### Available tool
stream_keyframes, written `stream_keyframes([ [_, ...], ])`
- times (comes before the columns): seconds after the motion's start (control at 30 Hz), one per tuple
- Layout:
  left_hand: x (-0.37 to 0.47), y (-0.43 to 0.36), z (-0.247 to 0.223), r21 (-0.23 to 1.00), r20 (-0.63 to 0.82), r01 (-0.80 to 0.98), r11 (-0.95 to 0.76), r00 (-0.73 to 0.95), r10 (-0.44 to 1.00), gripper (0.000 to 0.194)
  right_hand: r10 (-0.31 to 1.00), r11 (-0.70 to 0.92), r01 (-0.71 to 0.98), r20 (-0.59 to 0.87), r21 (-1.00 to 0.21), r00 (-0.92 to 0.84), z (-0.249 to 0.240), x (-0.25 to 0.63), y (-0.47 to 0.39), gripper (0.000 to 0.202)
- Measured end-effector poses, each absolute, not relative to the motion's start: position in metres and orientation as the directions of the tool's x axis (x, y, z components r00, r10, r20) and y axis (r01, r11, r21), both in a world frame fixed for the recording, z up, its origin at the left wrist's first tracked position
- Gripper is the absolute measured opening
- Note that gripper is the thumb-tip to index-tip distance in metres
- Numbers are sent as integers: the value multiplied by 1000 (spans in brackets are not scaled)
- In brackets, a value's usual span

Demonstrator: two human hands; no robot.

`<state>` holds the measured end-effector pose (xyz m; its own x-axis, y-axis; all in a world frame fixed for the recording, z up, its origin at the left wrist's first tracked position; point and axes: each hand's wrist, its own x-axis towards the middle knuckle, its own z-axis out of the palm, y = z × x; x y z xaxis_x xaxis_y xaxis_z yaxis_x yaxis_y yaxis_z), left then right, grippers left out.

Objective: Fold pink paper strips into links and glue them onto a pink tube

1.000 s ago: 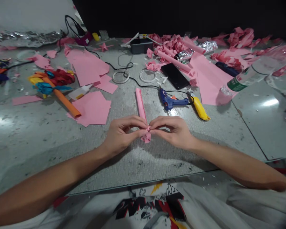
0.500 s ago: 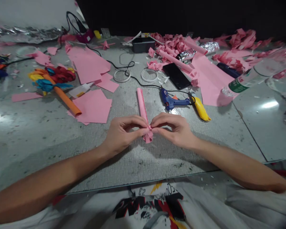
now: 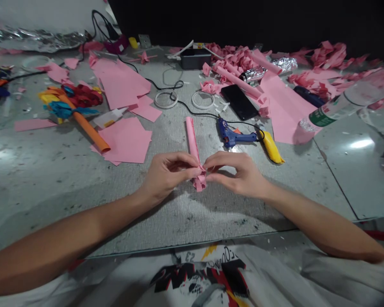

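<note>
A rolled pink paper tube (image 3: 192, 136) with folded paper petals (image 3: 199, 182) at its near end lies between my hands, in the middle of the view. My left hand (image 3: 169, 172) pinches the petals' left side between thumb and fingertips. On the right side, the fingertips of my right hand (image 3: 235, 172) touch the petals, thumb and forefinger slightly apart around the paper's edge. Beyond my right hand rests a blue glue gun (image 3: 235, 135), its cord running to the back.
Pink sheets (image 3: 128, 140) and an orange tube (image 3: 91, 133) with coloured paper lie left. A phone (image 3: 239, 102), a yellow object (image 3: 271, 147) and a plastic bottle (image 3: 348, 102) are right. Two white rings (image 3: 165, 99) sit beyond the tube.
The thumb and forefinger of my right hand have parted slightly at the petals. My left hand keeps its pinch. The whole view has shifted a little.
</note>
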<state>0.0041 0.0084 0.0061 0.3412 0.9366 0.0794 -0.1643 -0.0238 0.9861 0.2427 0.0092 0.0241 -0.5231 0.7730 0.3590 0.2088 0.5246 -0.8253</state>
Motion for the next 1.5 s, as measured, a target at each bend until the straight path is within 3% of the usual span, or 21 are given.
stream_keyframes([
  [0.13, 4, 8, 8, 989, 113, -128, -72, 352, 929, 7, 820, 450, 189, 319, -873, -476, 21, 237, 4, 8],
  [0.37, 2, 7, 8, 950, 272, 72, -304, 291, 917, 3, 863, 364, 144, 275, -920, -424, 21, 237, 6, 8],
  [1.07, 3, 5, 11, 931, 269, 157, -331, 320, 908, 8, 879, 211, 67, 159, -975, -450, 17, 239, 13, 13],
  [1.23, 4, 5, 11, 937, 270, 147, -316, 264, 926, 7, 891, 108, 60, 70, -992, -448, 16, 236, 9, 31],
  [1.5, 6, 5, 12, 937, 267, 160, -312, 251, 930, 6, 949, 136, 58, 113, -989, -293, 9, 230, 4, 26],
])
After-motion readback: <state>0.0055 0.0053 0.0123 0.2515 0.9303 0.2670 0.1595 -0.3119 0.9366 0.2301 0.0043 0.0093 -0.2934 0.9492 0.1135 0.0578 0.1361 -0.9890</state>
